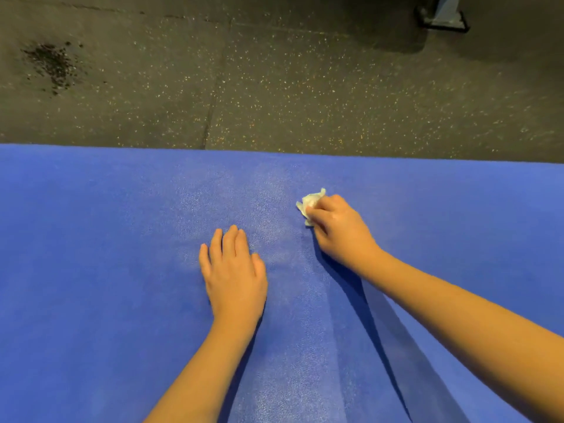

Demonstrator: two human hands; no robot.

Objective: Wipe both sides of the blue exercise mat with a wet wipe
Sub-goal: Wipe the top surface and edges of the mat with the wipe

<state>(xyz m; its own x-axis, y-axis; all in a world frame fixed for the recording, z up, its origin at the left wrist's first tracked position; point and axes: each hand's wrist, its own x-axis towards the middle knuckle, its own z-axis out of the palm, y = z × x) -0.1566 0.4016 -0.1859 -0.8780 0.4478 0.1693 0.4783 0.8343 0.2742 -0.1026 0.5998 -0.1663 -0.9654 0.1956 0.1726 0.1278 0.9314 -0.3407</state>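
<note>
The mat (106, 270) lies flat on the floor (274, 87). Her right hand (338, 227) pinches a bunched wipe (309, 203) against it; the left hand (233, 270) rests flat, fingers straight. Long overlapping strokes would cover better, I think.

The exercise mat (91, 270) is solid royal blue with a fine pebbled grain, paler at its centre. The wet wipe (311, 203) is white. The floor (305, 87) is dark grey-brown with pale flecks. A black speckled stain (52, 64) lies at ten o'clock.
</note>
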